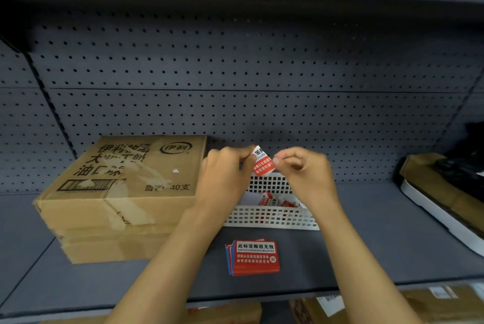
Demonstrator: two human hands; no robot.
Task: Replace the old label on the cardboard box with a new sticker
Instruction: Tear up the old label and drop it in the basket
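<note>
- Above the white perforated basket (269, 219), in the head view, both hands meet over the grey shelf (379, 240), with a red-and-white sticker (262, 162) held between them.
- The left hand (226, 173) is curled, its fingertips pinched on the sticker's upper left edge; the sticker's white top strip shows just beside those fingertips.
- The right hand (305, 169) is also curled, thumb and forefinger pinched together at the sticker's right edge (whether they grip the sticker itself or a backing layer cannot be told).
- The sticker hangs tilted between the two pinches, its red lower part reaching down toward the basket's back wall, clear of the shelf.
- Inside the basket lie crumpled red-and-white scraps (272, 200), partly hidden behind both wrists.
- Nearer the camera, in front of the basket, a small stack of flat red stickers (254, 258) rests on the shelf, apart from both hands.
- The cardboard box (123, 192) stands to the left of the hands, on top of other flattened cartons; the left hand is just beside its right edge, and its top face shows dark printed characters and pale torn patches.
- Behind everything runs a grey pegboard back panel (235, 74).
</note>
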